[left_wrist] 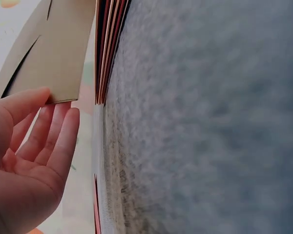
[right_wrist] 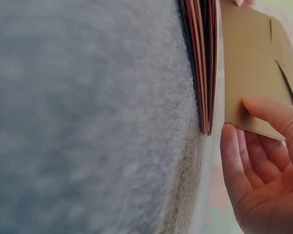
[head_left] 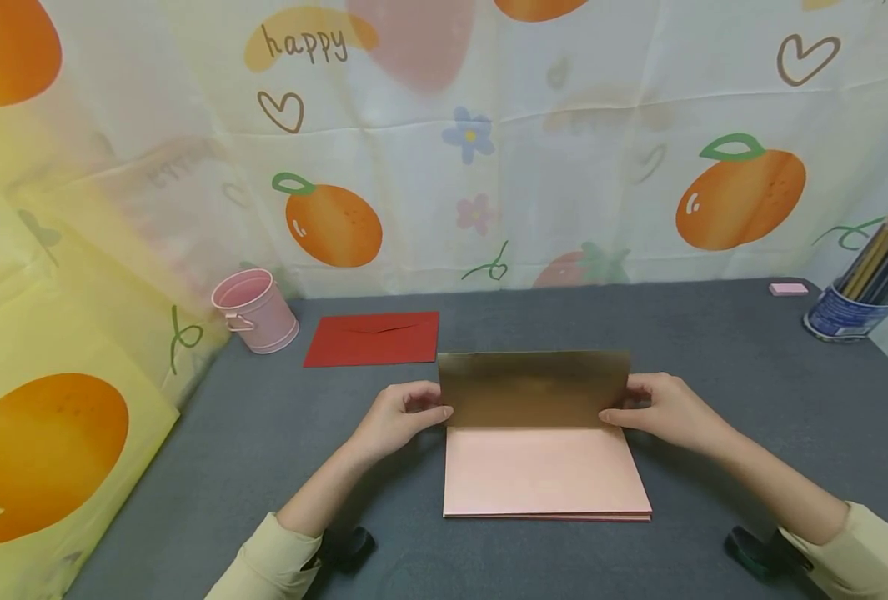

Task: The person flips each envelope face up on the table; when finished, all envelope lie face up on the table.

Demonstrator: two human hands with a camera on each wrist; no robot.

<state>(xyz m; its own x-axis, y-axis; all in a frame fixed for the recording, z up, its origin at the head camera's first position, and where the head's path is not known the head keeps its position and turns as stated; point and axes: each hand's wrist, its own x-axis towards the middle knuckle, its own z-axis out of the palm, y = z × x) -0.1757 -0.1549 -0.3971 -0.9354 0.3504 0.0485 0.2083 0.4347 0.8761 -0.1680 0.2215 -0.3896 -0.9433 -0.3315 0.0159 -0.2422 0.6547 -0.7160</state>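
Note:
A gold-brown envelope (head_left: pixel 534 387) is held tilted up over a stack of envelopes (head_left: pixel 544 475) whose top one is pale pink. My left hand (head_left: pixel 406 417) pinches its left edge between thumb and fingers. At the right edge my right hand (head_left: pixel 657 406) grips it, thumb on the near face. Flap slits show on the gold envelope (left_wrist: pixel 61 63) in both wrist views. From the side, the stack (right_wrist: pixel 201 63) shows layered pink, red and dark edges. A red envelope (head_left: pixel 372 340) lies flat behind my left hand.
A small pink bucket (head_left: pixel 256 312) stands at the back left. At the right edge are a blue cup (head_left: pixel 849 315) full of pencils and a pink eraser (head_left: pixel 788 289). Fruit-printed cloth (head_left: pixel 413 150) hangs behind the grey table (head_left: pixel 211 483).

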